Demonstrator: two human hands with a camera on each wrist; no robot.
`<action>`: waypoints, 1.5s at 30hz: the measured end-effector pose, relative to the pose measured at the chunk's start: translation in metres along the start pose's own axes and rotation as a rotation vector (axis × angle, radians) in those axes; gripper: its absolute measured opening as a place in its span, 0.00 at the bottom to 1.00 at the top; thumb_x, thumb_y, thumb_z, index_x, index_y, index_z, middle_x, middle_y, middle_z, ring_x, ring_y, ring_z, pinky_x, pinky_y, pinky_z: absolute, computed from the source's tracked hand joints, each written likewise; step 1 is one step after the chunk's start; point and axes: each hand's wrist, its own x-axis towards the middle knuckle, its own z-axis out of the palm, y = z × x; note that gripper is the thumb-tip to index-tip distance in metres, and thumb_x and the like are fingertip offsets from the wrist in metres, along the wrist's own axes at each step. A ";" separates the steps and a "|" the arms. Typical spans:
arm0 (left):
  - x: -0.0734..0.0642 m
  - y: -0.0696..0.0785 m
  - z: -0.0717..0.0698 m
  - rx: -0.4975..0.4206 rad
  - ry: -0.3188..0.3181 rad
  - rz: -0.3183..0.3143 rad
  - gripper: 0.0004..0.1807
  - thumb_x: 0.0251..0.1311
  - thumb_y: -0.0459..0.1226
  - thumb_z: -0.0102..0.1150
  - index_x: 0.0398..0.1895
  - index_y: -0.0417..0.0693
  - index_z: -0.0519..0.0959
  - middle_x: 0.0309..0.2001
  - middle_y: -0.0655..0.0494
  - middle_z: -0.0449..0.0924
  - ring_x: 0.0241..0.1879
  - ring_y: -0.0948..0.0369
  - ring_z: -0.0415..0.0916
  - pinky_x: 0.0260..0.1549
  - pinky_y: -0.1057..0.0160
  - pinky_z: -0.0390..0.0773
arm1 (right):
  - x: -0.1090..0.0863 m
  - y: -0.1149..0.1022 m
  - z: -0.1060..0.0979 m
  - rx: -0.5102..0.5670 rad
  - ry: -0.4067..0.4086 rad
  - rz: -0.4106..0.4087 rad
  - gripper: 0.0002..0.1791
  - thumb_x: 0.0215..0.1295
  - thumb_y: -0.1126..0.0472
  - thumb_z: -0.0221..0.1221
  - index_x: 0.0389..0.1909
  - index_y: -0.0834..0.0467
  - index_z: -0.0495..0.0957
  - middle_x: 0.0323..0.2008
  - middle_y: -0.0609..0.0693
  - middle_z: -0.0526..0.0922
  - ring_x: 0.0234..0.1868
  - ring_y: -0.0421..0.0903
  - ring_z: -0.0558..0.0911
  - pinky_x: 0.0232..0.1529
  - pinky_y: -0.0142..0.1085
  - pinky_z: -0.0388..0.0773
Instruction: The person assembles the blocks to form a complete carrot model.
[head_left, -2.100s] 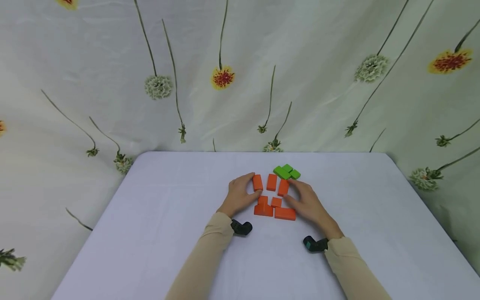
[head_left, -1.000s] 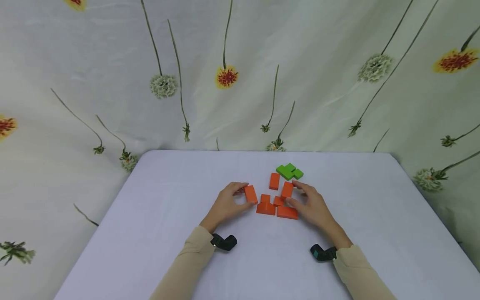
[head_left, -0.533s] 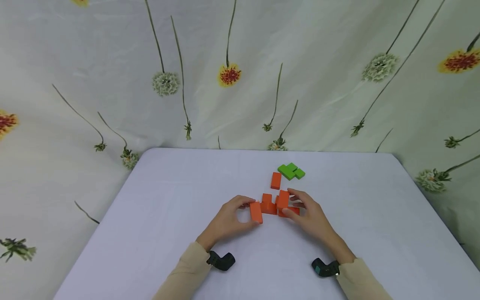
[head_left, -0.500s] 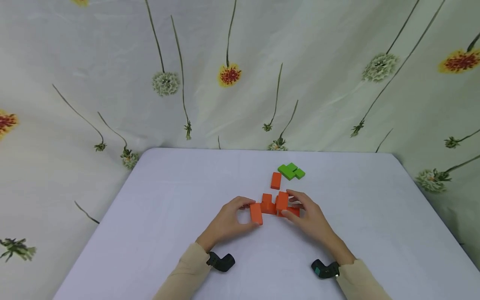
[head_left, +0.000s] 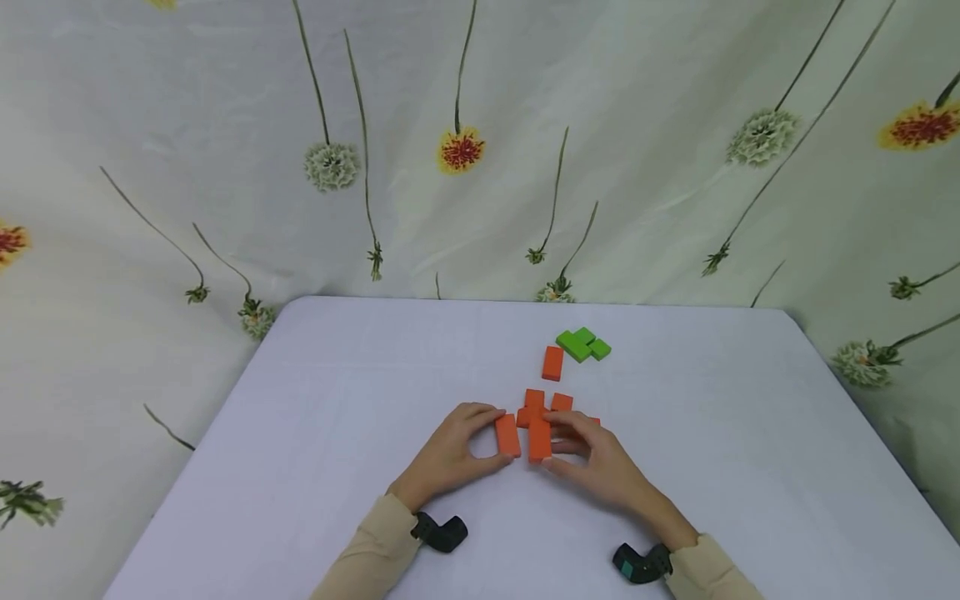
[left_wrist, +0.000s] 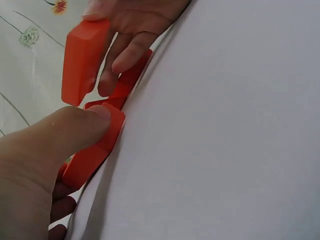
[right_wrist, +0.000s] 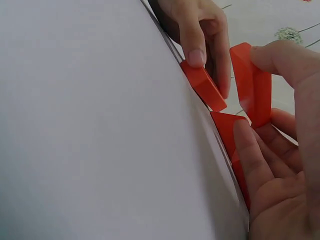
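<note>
One left hand point(head_left: 453, 450), lower centre of the head view, thumb and fingers gripping the left-held block point(head_left: 507, 435), orange, oblong, low at the tabletop point(head_left: 360, 375). One right hand point(head_left: 600, 467), just right of it in the frame, thumb and forefinger pinching the right-held block point(head_left: 540, 440), orange, oblong, raised clear of the tabletop in both wrist views; its other fingers reach loosely beneath. The two held blocks near each other, apart. Loose orange blocks point(head_left: 562, 402), just above the right hand in the frame, some partly hidden by it; one upper orange block point(head_left: 552, 363), alone, higher in the frame. Green blocks point(head_left: 582, 343), a small cluster, upper right of that. Black wrist cameras point(head_left: 442, 533), one per wrist, bottom of the frame; beige sleeves point(head_left: 367, 550). Flower-printed cloth point(head_left: 645, 83), across the top.
</note>
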 end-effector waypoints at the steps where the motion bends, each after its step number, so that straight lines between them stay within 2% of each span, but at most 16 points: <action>1: 0.001 -0.001 0.001 0.006 0.002 0.010 0.35 0.56 0.49 0.77 0.65 0.46 0.80 0.60 0.52 0.79 0.63 0.54 0.75 0.66 0.51 0.77 | -0.001 -0.001 0.002 0.021 -0.010 0.000 0.32 0.64 0.60 0.72 0.67 0.55 0.74 0.62 0.53 0.79 0.58 0.45 0.84 0.58 0.36 0.84; 6: 0.005 -0.006 0.005 0.026 -0.004 0.058 0.33 0.57 0.48 0.76 0.65 0.47 0.80 0.59 0.54 0.82 0.63 0.56 0.75 0.66 0.52 0.77 | -0.002 -0.007 0.010 0.112 -0.089 0.033 0.31 0.65 0.61 0.70 0.67 0.60 0.72 0.65 0.57 0.77 0.61 0.48 0.83 0.62 0.34 0.81; 10: 0.002 -0.011 0.003 0.018 0.016 0.088 0.32 0.56 0.46 0.77 0.64 0.48 0.80 0.58 0.56 0.83 0.62 0.57 0.76 0.65 0.53 0.78 | 0.003 -0.009 0.017 0.096 -0.102 0.059 0.31 0.66 0.59 0.70 0.67 0.57 0.72 0.66 0.53 0.76 0.64 0.49 0.81 0.65 0.32 0.78; 13: -0.004 -0.015 0.001 0.024 0.035 0.096 0.32 0.55 0.47 0.77 0.63 0.49 0.80 0.58 0.57 0.82 0.62 0.58 0.76 0.64 0.53 0.78 | 0.006 -0.008 0.020 0.038 -0.081 0.073 0.31 0.65 0.58 0.71 0.67 0.55 0.73 0.66 0.50 0.76 0.67 0.48 0.79 0.67 0.33 0.76; 17: -0.015 -0.019 -0.004 0.023 0.041 0.054 0.32 0.55 0.48 0.78 0.63 0.52 0.80 0.59 0.59 0.81 0.63 0.60 0.75 0.65 0.54 0.78 | 0.008 -0.008 0.022 -0.063 -0.066 0.088 0.32 0.63 0.55 0.72 0.66 0.55 0.74 0.64 0.46 0.77 0.69 0.46 0.77 0.69 0.36 0.74; 19: -0.021 -0.020 -0.006 0.014 0.043 0.041 0.32 0.55 0.49 0.78 0.63 0.54 0.80 0.59 0.61 0.81 0.63 0.62 0.75 0.65 0.55 0.78 | 0.009 -0.008 0.021 -0.153 -0.059 0.082 0.32 0.63 0.52 0.73 0.66 0.53 0.75 0.64 0.42 0.77 0.69 0.45 0.76 0.71 0.40 0.74; 25: -0.024 -0.020 -0.005 0.014 0.046 0.097 0.31 0.55 0.50 0.78 0.62 0.55 0.81 0.56 0.64 0.82 0.61 0.63 0.75 0.64 0.55 0.79 | 0.009 -0.001 0.016 -0.386 -0.027 0.029 0.32 0.62 0.50 0.73 0.66 0.48 0.74 0.63 0.37 0.77 0.66 0.41 0.76 0.69 0.48 0.76; 29: -0.021 -0.018 -0.003 0.038 0.060 0.118 0.32 0.55 0.51 0.77 0.62 0.54 0.81 0.56 0.63 0.83 0.60 0.62 0.76 0.63 0.54 0.79 | 0.009 0.000 0.011 -0.445 -0.038 0.022 0.32 0.61 0.53 0.73 0.66 0.49 0.74 0.65 0.41 0.77 0.67 0.44 0.75 0.68 0.48 0.77; 34: -0.019 -0.013 0.001 0.056 0.074 0.138 0.32 0.56 0.51 0.76 0.63 0.52 0.81 0.57 0.60 0.83 0.60 0.61 0.77 0.63 0.54 0.79 | 0.008 0.001 0.009 -0.509 -0.057 0.020 0.32 0.62 0.52 0.72 0.67 0.49 0.75 0.67 0.45 0.77 0.69 0.47 0.75 0.69 0.49 0.77; 45: -0.021 -0.007 0.002 0.060 0.032 0.117 0.34 0.58 0.48 0.76 0.67 0.47 0.78 0.67 0.52 0.79 0.69 0.54 0.74 0.67 0.50 0.77 | 0.007 -0.001 0.012 -0.530 -0.076 -0.005 0.34 0.63 0.49 0.72 0.69 0.51 0.75 0.69 0.48 0.76 0.73 0.50 0.72 0.71 0.51 0.74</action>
